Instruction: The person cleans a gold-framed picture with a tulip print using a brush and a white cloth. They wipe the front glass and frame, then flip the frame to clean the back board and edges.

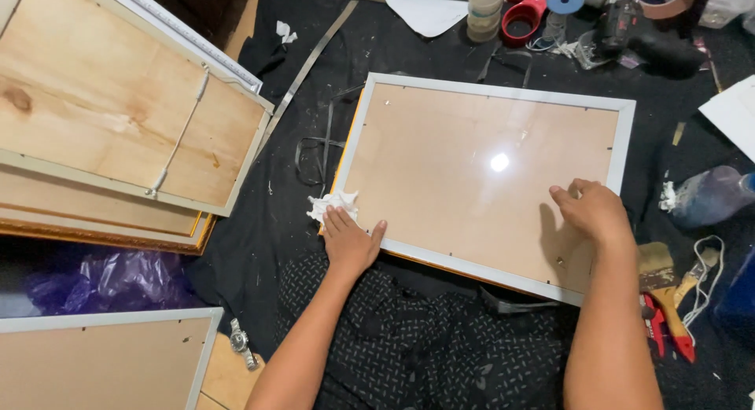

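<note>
A white-rimmed picture frame (377,84) with a glass pane over a tan backing lies flat on black cloth in front of me. My left hand (350,241) presses down on a crumpled white tissue (330,204) at the frame's near-left corner. My right hand (594,212) rests with fingers bent on the glass near the frame's right edge; something small and white shows under the fingertips, too small to name.
A stack of plywood-backed frames (118,111) lies at the left, another frame (102,363) at bottom left beside a wristwatch (241,343). A paintbrush (661,280), red tool (668,331) and plastic bottle (712,194) sit at the right. A drill (629,21), tape dispenser (527,13) and jar (484,9) stand at the back.
</note>
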